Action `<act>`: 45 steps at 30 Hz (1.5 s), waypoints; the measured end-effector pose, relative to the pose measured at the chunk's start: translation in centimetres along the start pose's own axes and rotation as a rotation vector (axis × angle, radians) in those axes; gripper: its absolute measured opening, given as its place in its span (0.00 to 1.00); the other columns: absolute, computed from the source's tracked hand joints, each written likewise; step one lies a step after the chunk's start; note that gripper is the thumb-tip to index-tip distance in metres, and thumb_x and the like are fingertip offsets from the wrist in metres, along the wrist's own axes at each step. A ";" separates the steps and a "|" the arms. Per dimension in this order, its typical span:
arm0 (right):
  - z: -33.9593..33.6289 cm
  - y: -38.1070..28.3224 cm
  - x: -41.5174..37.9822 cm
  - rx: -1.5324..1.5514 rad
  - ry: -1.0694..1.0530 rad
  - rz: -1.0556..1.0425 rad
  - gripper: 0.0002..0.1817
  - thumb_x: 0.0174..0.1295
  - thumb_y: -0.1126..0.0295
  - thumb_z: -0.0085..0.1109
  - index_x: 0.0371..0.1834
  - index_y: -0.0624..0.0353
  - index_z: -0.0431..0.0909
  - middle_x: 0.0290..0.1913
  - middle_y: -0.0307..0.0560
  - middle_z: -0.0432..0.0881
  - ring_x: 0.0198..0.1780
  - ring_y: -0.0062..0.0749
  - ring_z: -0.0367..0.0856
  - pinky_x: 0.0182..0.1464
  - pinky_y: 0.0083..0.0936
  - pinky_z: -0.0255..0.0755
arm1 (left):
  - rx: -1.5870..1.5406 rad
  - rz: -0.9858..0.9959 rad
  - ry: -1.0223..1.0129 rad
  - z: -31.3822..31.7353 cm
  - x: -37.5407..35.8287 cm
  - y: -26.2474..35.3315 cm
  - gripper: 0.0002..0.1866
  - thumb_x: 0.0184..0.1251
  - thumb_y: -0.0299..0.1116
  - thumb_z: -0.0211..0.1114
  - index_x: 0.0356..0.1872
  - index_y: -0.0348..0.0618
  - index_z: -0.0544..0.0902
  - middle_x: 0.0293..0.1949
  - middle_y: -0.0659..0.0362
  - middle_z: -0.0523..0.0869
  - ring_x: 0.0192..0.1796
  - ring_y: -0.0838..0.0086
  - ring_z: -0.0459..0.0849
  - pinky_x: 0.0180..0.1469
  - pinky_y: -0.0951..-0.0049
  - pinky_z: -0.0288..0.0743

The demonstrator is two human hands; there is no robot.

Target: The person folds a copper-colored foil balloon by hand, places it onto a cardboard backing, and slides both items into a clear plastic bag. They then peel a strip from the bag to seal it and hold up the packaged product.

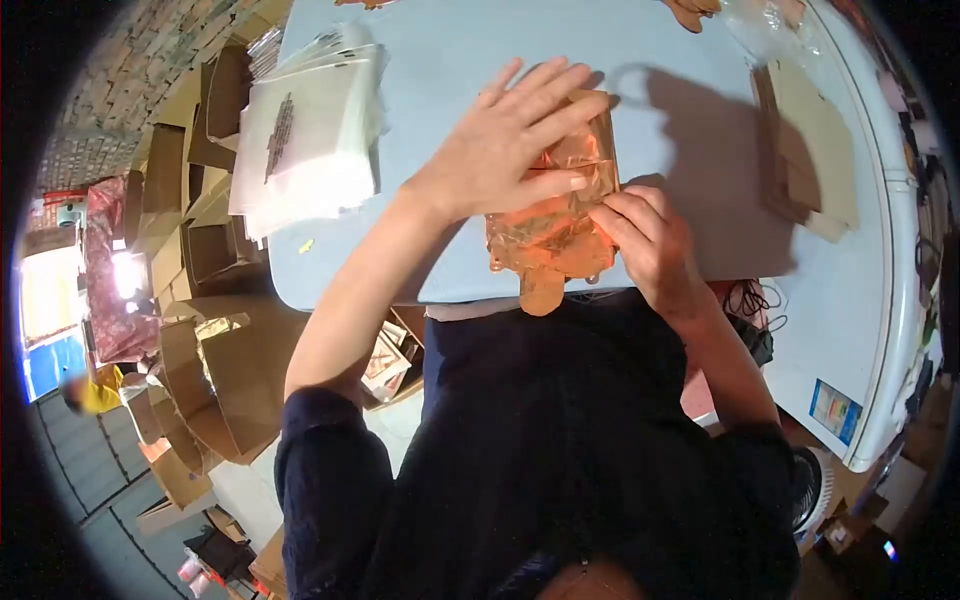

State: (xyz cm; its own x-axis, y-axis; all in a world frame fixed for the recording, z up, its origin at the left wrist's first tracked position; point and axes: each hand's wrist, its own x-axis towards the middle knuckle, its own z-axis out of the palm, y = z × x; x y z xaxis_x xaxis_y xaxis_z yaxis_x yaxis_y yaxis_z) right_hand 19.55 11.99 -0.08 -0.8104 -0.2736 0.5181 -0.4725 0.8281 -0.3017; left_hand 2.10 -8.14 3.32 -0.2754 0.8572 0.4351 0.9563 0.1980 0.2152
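A shiny copper-coloured folded foil piece [560,232], creased and flat, lies at the near edge of the table. Its rounded tab [541,292] sticks out over that edge. My left hand [510,140] is spread flat across the upper part of the foil, fingers stretched out, and hides much of it. At the foil's right side my right hand [645,240] has its fingers bent together, gripping the edge. The fingertips there are partly hidden.
On the pale blue table [450,50], a stack of clear plastic bags [310,140] lies left and brown cardboard sheets [815,150] lie right. Another copper-coloured piece [690,12] is at the far edge. Open cardboard boxes [220,390] crowd the left side. A person in yellow [98,390] is far left.
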 end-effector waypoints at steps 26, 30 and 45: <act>-0.3 0.5 1.9 0.205 -0.014 0.240 0.09 0.59 0.84 0.65 0.42 0.66 0.82 0.40 0.51 0.81 0.45 0.49 0.77 0.45 0.40 0.76 | -0.187 -0.430 0.089 -1.6 -8.7 5.0 0.12 0.63 0.28 0.76 0.47 0.38 0.90 0.55 0.56 0.88 0.61 0.56 0.82 0.64 0.58 0.73; -0.1 0.9 2.5 0.204 -0.004 0.277 0.05 0.67 0.78 0.62 0.41 0.68 0.77 0.39 0.55 0.78 0.44 0.53 0.75 0.47 0.44 0.72 | -0.188 -0.515 0.173 -1.1 -8.3 5.1 0.09 0.65 0.32 0.77 0.41 0.40 0.93 0.50 0.59 0.87 0.53 0.61 0.78 0.58 0.62 0.69; 1.9 0.2 2.6 0.207 0.055 0.490 0.18 0.70 0.74 0.66 0.59 0.64 0.72 0.48 0.62 0.82 0.51 0.60 0.80 0.56 0.49 0.74 | -0.017 -0.648 0.289 0.7 -7.3 5.0 0.08 0.65 0.35 0.77 0.28 0.46 0.88 0.35 0.62 0.77 0.43 0.64 0.72 0.47 0.61 0.61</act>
State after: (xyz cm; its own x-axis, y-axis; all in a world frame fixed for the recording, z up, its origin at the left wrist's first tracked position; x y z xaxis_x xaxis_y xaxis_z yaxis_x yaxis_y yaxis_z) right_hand 16.71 10.54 -0.31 -0.9364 0.1517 0.3163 -0.1061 0.7370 -0.6675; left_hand 8.94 -13.07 0.62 -0.8058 0.4083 0.4289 0.5899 0.6164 0.5216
